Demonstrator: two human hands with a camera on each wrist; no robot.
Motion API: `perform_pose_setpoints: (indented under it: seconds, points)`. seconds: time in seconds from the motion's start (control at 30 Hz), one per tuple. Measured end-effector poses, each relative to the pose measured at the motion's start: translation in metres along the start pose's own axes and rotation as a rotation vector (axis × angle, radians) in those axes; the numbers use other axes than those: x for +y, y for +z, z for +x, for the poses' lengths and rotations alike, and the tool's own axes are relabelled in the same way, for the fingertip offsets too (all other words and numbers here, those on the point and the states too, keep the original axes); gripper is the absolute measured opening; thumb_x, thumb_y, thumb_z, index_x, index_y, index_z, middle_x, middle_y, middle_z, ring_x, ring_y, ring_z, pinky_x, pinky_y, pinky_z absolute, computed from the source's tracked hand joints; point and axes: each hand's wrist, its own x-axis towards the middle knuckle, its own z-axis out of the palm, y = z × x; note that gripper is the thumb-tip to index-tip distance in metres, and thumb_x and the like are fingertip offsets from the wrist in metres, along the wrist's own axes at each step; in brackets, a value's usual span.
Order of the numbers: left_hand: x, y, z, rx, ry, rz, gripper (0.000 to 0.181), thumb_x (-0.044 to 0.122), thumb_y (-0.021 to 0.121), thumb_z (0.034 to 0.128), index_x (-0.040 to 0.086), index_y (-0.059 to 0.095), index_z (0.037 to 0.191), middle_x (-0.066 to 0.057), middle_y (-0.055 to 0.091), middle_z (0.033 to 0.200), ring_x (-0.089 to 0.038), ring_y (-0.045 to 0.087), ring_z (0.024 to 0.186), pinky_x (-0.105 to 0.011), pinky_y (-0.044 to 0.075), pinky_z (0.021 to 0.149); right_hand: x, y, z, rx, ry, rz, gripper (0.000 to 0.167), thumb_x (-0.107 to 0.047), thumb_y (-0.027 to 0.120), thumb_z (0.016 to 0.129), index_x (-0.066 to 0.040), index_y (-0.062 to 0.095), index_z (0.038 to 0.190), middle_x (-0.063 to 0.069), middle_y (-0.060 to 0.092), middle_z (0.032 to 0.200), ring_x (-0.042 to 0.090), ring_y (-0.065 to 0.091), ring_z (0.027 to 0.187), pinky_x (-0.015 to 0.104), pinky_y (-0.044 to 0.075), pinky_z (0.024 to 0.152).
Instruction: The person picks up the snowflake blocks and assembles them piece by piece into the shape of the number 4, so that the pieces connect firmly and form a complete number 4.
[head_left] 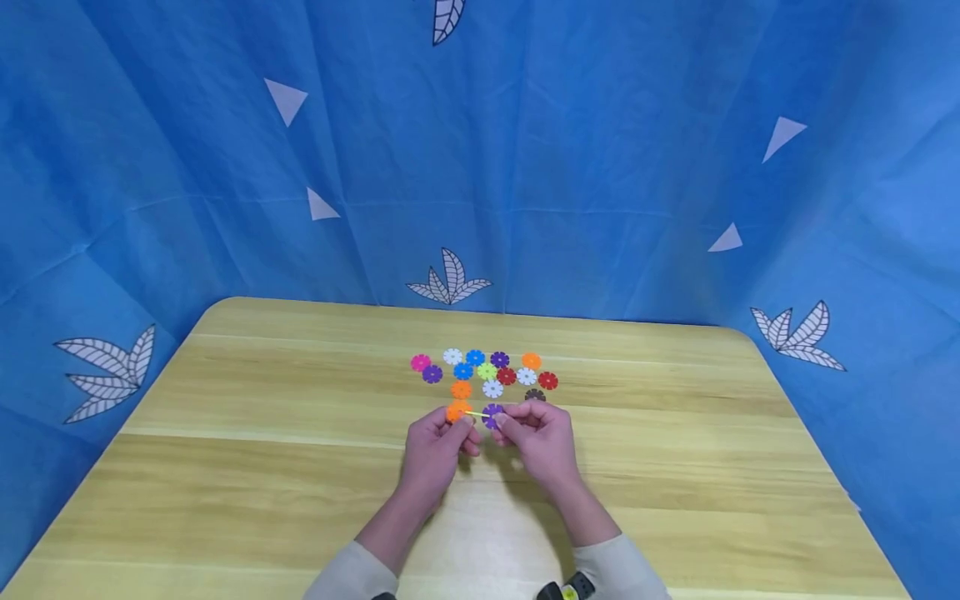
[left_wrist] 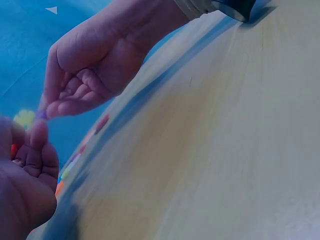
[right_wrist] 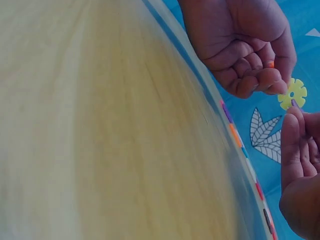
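Above the table's middle, my left hand (head_left: 437, 454) pinches an orange notched plastic disc (head_left: 458, 410) between thumb and fingers. My right hand (head_left: 546, 442) pinches a purple notched disc (head_left: 491, 412) at its near side. Between these two discs a yellow one (head_left: 477, 414) shows edge-on in the head view. The right wrist view shows the yellow disc (right_wrist: 299, 90) face-on, with the purple disc (right_wrist: 294, 103) against its lower edge. Fingers cover most of the orange and purple discs in the wrist views, so how the pieces join cannot be told.
Several loose notched discs lie just beyond the hands, among them a pink one (head_left: 421, 362), a blue one (head_left: 463, 371), a dark red one (head_left: 548, 381) and a black one (head_left: 535, 395). Behind the wooden table (head_left: 262, 400) hangs a blue curtain (head_left: 562, 167).
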Motion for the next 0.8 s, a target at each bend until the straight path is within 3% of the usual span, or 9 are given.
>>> perform_pose_setpoints:
  seconds: [0.4,0.8]
  points:
    - [0.0039,-0.0025,-0.0004,0.025,0.004,-0.057,0.016,0.010,0.066,0.0953,-0.005,0.067,0.097,-0.024,0.068,0.090,-0.020,0.065,0.069,-0.030,0.057,0.068,-0.0016,-0.0048,0.0043,-0.007,0.028,-0.038,0.012,0.008,0.072,0.085,0.004,0.074,0.096,0.018,0.070,0.087,0.036,0.068,0.074,0.042,0.060,0.070]
    - [0.0012,0.0061,-0.0027,0.016,-0.067,-0.098,0.017,0.014,0.072,0.0925,-0.001,0.071,0.100,-0.014,0.071,0.086,-0.016,0.063,0.066,-0.028,0.056,0.064,-0.0015,-0.0003,0.0071,0.001,0.026,-0.031,0.012,0.006,0.072,0.085,0.003,0.074,0.097,0.016,0.071,0.088,0.022,0.067,0.070,0.035,0.060,0.068]
